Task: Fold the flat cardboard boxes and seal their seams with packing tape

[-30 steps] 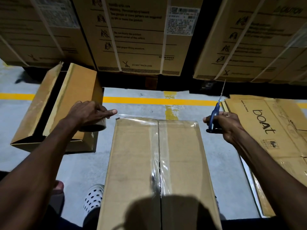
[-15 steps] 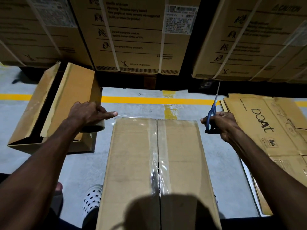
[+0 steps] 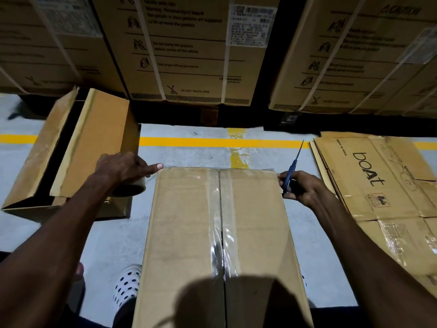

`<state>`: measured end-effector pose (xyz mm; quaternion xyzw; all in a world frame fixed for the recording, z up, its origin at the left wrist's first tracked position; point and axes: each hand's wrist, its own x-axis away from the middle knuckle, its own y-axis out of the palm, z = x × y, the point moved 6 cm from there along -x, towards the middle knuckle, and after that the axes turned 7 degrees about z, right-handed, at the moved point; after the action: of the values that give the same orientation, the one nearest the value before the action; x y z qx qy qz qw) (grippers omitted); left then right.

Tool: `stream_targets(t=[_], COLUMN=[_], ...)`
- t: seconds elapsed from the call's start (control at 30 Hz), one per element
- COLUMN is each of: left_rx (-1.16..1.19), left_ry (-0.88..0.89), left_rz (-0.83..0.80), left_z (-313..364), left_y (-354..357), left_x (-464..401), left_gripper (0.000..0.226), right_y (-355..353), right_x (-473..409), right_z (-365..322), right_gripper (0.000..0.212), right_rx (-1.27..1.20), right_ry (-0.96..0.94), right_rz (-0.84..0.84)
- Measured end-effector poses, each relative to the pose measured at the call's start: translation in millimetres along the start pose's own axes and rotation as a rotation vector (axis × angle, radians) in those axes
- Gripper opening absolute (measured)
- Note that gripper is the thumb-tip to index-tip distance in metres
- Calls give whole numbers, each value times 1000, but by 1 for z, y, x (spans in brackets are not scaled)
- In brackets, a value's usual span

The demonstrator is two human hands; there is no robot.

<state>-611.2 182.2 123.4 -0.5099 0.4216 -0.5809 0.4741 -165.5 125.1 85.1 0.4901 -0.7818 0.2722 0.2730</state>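
The folded box (image 3: 220,245) is lying on the grey floor (image 3: 189,152) between both arms, clear tape running along its centre seam; the left hand (image 3: 123,168) is clutching the tape roll (image 3: 128,189) just beside the box's far left corner, forefinger pointing at that corner; the right hand (image 3: 301,188) is gripping blue scissors (image 3: 292,168) at the far right corner, blades pointing away; flat cardboard (image 3: 378,176) is lying to the right.

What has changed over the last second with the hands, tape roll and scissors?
The right hand brought the scissors in to the box's far right corner. The left hand still holds the tape roll, finger along the far edge. Nothing was let go.
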Motion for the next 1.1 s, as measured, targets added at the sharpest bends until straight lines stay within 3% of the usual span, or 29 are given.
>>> stream_targets(t=[0.1,0.23,0.37,0.47,0.57,0.87,1.1], left_rx=[-30,-35,-49,-55,-65,-97,-70], left_ry=[-2,5,10,-4,6,22,16], left_rz=[6,-8,-2,-10,0,-2,20], left_z=[0,-5,-1,2,3,4,4], left_y=[4,10,9,8,7,12,14], left_x=[2,-1,-1,3,4,0,-1], left_gripper=[59,66,65,65,68,62,66], right_y=[0,-9,-24,-8,7,11,47], right_x=[-3,4,16,31,33,28,47], right_z=[10,5,-18,-31,-25,-32,-59], right_gripper=[14,7,42,51,46,28,36], right_rx=[-62,79,91,68,206,446,522], right_ry=[41,-95,-356,-530,-621,-510,-683], right_rz=[-29,28,189,61,-36,-220,-234])
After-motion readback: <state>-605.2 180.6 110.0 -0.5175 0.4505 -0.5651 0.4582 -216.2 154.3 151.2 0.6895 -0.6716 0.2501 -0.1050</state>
